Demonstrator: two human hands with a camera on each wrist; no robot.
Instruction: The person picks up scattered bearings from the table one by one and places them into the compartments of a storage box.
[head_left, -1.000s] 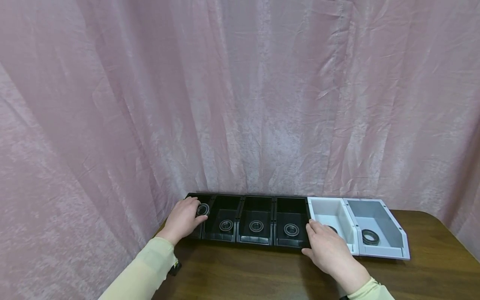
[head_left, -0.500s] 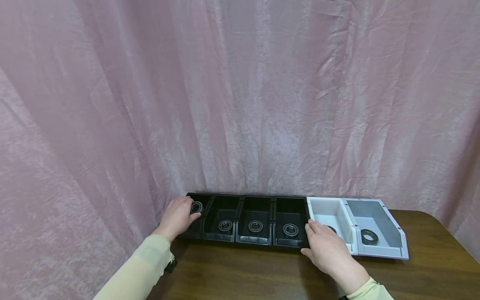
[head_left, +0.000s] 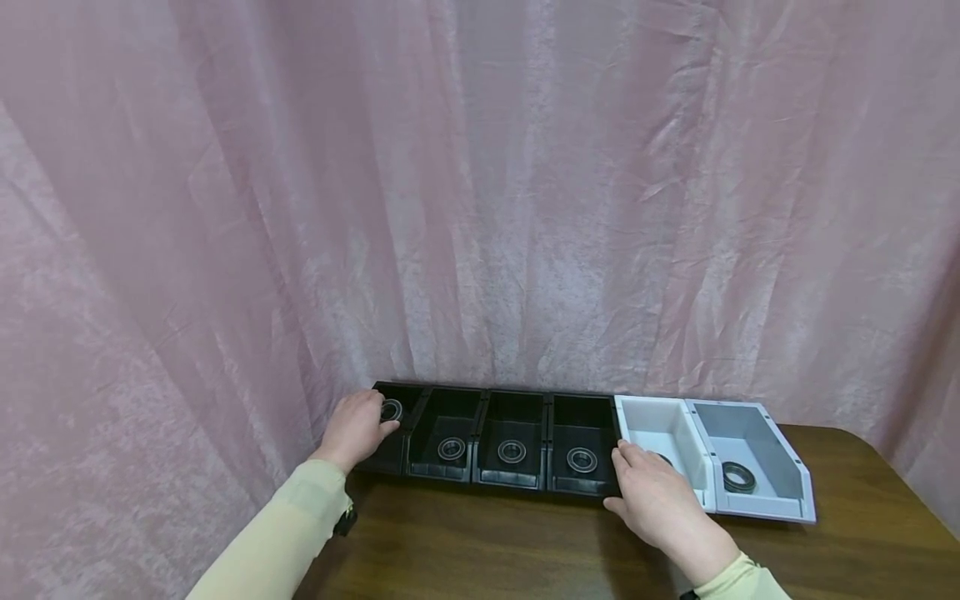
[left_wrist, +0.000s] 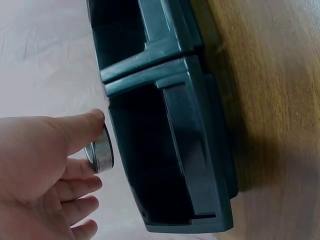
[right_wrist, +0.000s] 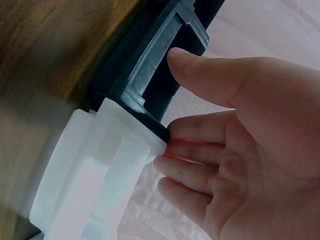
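My left hand pinches a ball bearing between thumb and forefinger, with the other fingers loosely bent. In the head view it hangs over the leftmost black bin, and in the left wrist view it stands on edge beside that bin's opening. My right hand is at the seam between the rightmost black bin and the white bin. Its fingers are slightly bent, their tips right at the bin rims, and no object is in its grasp. It partly hides a bearing in the white bin.
Three more bearings lie in the other black bins, one being this bearing. The grey bin at the right end holds a dark bearing. All bins stand in a row on the wooden table, before a pink curtain.
My left hand has moved left with the bearing, from the right side of the leftmost bin further over it. The right hand has stayed in place.
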